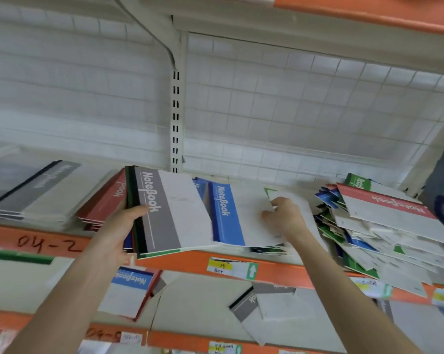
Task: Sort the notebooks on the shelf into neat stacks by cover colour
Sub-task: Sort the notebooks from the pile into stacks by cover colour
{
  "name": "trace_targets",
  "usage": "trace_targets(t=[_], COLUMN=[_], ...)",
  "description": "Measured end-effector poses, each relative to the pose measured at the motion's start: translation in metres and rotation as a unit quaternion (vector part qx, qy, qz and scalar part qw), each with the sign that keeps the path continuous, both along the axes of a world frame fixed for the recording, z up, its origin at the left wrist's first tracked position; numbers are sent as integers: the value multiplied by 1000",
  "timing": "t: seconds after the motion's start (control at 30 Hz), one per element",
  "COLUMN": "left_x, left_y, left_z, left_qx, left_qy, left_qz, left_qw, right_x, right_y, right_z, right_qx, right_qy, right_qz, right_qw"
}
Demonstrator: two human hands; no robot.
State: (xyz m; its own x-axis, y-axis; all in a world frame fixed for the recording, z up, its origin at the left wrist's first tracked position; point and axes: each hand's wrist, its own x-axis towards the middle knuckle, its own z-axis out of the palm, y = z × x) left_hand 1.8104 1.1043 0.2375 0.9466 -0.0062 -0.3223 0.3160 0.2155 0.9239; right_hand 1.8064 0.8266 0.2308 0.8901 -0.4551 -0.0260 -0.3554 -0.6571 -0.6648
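Note:
My left hand (125, 226) grips a small pile of notebooks by its spine, tilted above the shelf; the top one is a grey-banded notebook (169, 213), with a green edge showing beneath. Beside it lies a blue-banded notebook (231, 215) on the shelf. My right hand (283, 213) pinches the edge of that blue notebook's white cover, next to a green-cornered one (270, 192) behind. A grey stack (37, 192) sits at far left, a red stack (106, 200) next to it. A messy heap (369, 231) of mixed notebooks, topped by a red one (384, 203), lies at right.
The shelf has an orange front edge (180, 261) with price labels. White wire-grid backing (292, 103) and a slotted upright (175, 118) stand behind. The lower shelf holds a blue notebook (131, 284), a grey one (251, 302) and loose white covers. An upper shelf overhangs.

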Motion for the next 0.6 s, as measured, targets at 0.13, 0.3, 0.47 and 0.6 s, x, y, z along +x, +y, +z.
trace_targets(t=[0.13, 0.3, 0.47, 0.6], left_x=[16, 32, 46, 55], left_y=[50, 94, 116, 116], left_z=[-3, -4, -9, -12], left_qx=[7, 9, 18, 12], left_qy=[2, 2, -7, -29], left_qz=[-12, -42, -67, -106], left_qw=[1000, 999, 998, 994], right_x=[6, 25, 23, 13], right_y=[31, 79, 116, 157], right_z=[1, -3, -8, -1], right_qx=[-105, -181, -272, -48], right_qy=[24, 44, 74, -29], right_qz=[-35, -44, -69, -14], right_qw=[994, 982, 957, 998])
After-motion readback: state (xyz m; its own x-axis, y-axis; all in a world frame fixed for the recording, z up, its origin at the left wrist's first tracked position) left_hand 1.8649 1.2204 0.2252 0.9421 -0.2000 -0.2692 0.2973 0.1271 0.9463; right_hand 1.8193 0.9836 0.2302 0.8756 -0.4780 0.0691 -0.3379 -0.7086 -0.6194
